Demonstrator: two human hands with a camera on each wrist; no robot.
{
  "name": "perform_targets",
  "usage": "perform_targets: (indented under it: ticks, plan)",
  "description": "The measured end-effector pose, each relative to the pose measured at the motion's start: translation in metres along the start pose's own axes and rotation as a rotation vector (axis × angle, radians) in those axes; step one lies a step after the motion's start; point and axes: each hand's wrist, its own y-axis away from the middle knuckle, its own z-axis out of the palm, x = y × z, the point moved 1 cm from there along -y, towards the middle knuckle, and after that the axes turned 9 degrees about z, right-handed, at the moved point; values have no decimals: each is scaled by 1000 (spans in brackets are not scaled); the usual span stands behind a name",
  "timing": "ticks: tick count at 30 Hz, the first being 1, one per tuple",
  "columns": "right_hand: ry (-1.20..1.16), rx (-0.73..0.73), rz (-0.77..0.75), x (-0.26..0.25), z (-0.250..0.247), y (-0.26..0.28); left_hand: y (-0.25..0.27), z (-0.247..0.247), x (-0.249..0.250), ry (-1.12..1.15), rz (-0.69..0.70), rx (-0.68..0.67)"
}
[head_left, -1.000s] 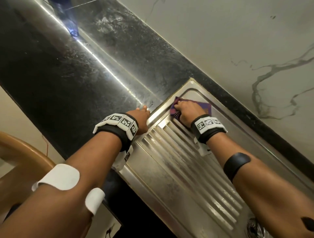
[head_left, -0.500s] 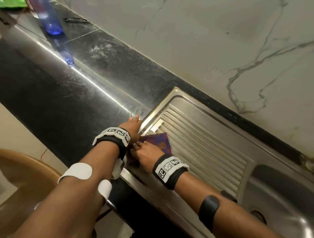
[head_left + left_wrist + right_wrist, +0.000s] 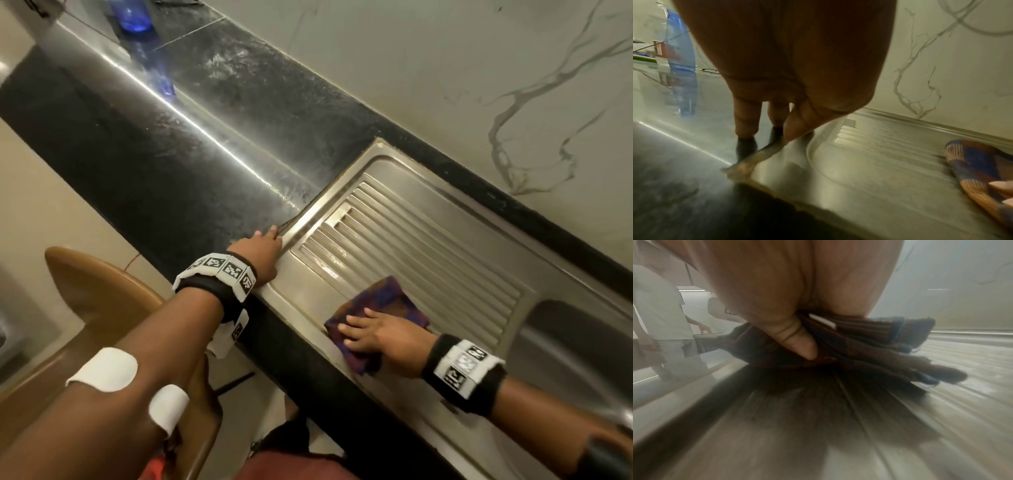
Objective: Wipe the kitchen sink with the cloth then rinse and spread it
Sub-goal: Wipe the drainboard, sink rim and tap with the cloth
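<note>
Right hand [image 3: 383, 337] with cloth [image 3: 380, 301] has moved since 0.5 s ago: away from the sink [image 3: 428, 219] drainboard's left corner, toward the basin along the front rim. Fingers extended, pressing flat on cloth. Left hand [image 3: 258, 255] unchanged, fingers straight, braced at the left rim.

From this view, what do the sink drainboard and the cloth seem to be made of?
Drainboard: probably stainless steel, a brushed grey sheet with pressed ribs and soft reflections. Cloth: woven fabric, likely cotton, matte, with blue and reddish checks and visible ribbed threads.
</note>
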Motion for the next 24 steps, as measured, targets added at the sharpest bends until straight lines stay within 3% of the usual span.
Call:
perform_targets:
  ticks: [3,7,13,19,24]
  plan:
    - [-103,60,4,-3,4,3,-1,3,1,3,4,4]
    - [-17,29,44,-11,-22,-35,0,-4,-7,-31,61,-32]
    - [-67,235,140,-45,-89,-98,4,-7,-10,-10,44,-60]
    - [-242,331,194,-54,-83,-93,2,-8,-8,-58,54,-65]
    - [-268,291,212,-54,-69,-81,2,-7,-7,-95,59,-65]
